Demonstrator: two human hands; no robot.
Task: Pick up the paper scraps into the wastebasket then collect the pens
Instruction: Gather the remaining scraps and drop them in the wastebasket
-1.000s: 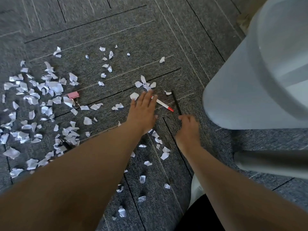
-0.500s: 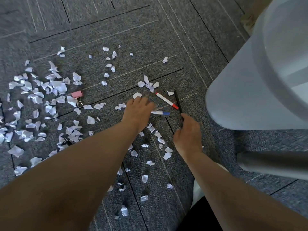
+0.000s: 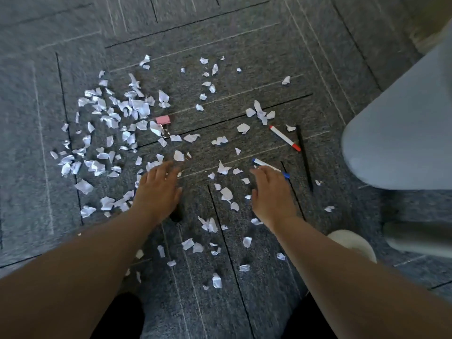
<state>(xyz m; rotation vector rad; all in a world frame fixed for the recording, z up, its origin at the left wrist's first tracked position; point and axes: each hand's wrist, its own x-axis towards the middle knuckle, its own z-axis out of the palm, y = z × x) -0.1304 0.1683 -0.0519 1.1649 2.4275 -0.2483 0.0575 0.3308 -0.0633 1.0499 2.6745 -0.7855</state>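
Scraps (image 3: 115, 113) on carpet (image 3: 244, 33); L hand (image 3: 156, 189), R hand (image 3: 272, 192) spread, palms down.

Reaching fwd & down w/ both arms bare: left forearm (image 3: 80, 265) in from bottom-left, right forearm (image 3: 342, 270) from bottom-right, angled slightly toward each other. Holding left hand (image 3: 156, 189) palm down, fingers straight & a bit fanned, tips motion-blurred, thumb on inner side. Holding right hand (image 3: 271, 192) palm down too, approx level w/ left & well apart from it, fingers relaxed, near-straight, close together, thumb toward the other hand. Wrists roughly in line w/ forearms. Can't tell if palms touch down.
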